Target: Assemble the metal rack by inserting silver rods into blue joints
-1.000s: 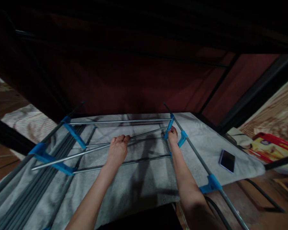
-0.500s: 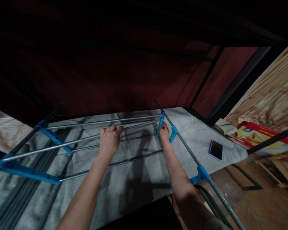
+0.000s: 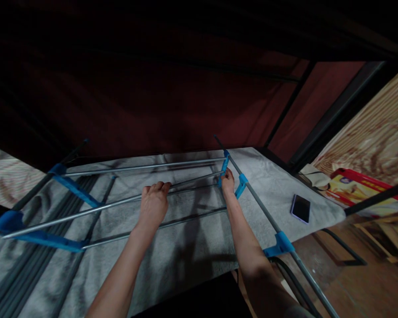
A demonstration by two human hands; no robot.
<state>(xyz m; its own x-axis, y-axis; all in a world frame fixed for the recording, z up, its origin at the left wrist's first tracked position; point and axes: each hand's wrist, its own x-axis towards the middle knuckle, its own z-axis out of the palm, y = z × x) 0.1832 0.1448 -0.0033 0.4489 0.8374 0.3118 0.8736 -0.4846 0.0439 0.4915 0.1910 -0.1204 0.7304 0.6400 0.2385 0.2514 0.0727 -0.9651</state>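
My left hand (image 3: 155, 204) is closed around a slanting metal tube (image 3: 96, 209) near its middle. That tube's near left end lies over a long blue plastic bracket (image 3: 49, 238). Its far end reaches a blue bracket (image 3: 224, 165) on the right, where the fingers of my right hand (image 3: 228, 180) pinch the tube end or the bracket; the exact contact is hidden. Other crossbars (image 3: 146, 168) run between the left and right brackets. A long side pole (image 3: 263, 207) carries several blue brackets, one of them the bracket (image 3: 241, 185) just right of my right hand.
A grey cloth (image 3: 199, 247) covers the surface under the frame. Loose dark tubes (image 3: 29, 269) lie bundled at the left. A phone (image 3: 300, 208) rests near the right edge. Beyond it are a red and yellow package (image 3: 354, 190) and wooden pieces (image 3: 384, 238) lower down.
The held tube's left end has dropped slightly toward the near side and slid a little outward over the bracket. My right hand stays at the same blue bracket.
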